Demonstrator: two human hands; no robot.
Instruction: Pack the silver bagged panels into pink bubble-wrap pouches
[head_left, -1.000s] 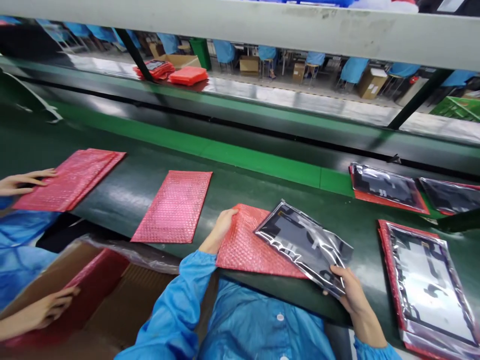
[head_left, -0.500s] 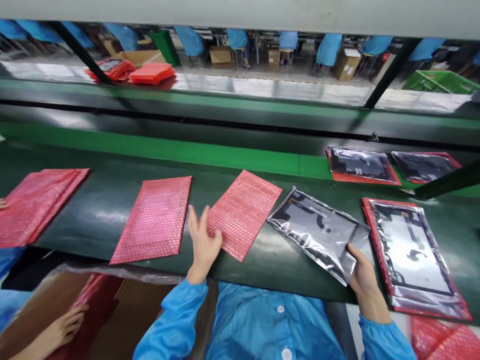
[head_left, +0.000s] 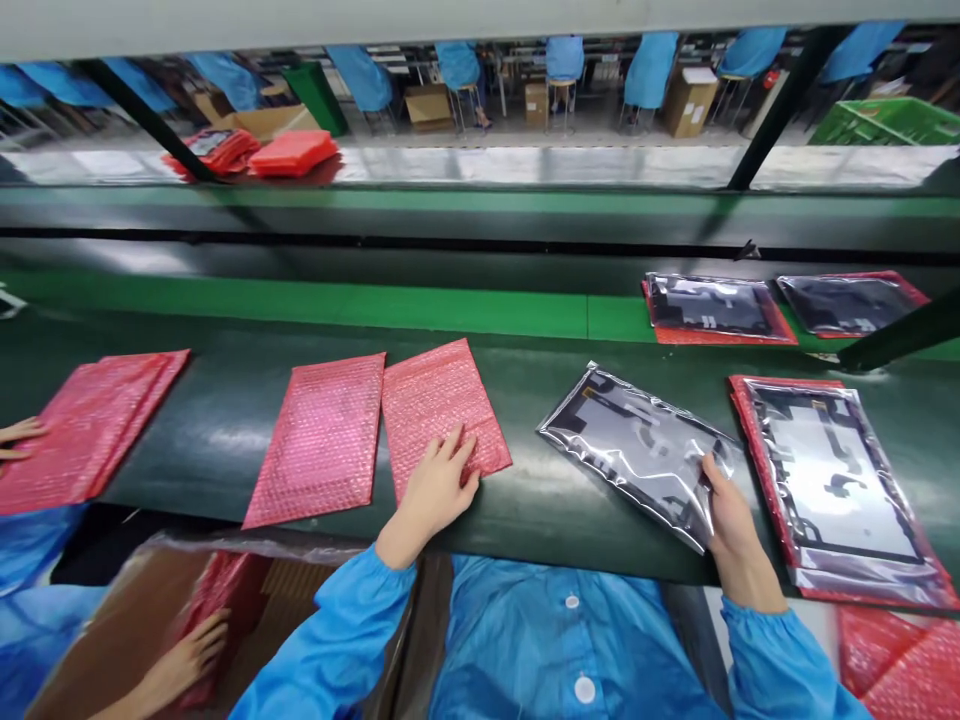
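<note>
My left hand (head_left: 435,492) lies flat with fingers spread on the near end of a pink bubble-wrap pouch (head_left: 439,405) on the dark green belt (head_left: 225,410). That pouch touches the right edge of a second pink pouch (head_left: 321,438). My right hand (head_left: 729,515) grips the near corner of a shiny silver bag (head_left: 637,450) with a dark flat part inside, lying slanted on the belt. Just right of it, another silver bag rests on a pink pouch (head_left: 829,480).
Two more bagged parts on pink pouches (head_left: 712,308) (head_left: 851,302) lie farther back right. A stack of pink pouches (head_left: 90,425) sits at left under a co-worker's hand (head_left: 19,438). Another hand (head_left: 184,660) reaches into a cardboard box (head_left: 97,640) at lower left.
My left hand has turned the pink pouch and slid it left against the other pouch, and now presses flat on it. The silver bag stays in my right hand on the belt.
</note>
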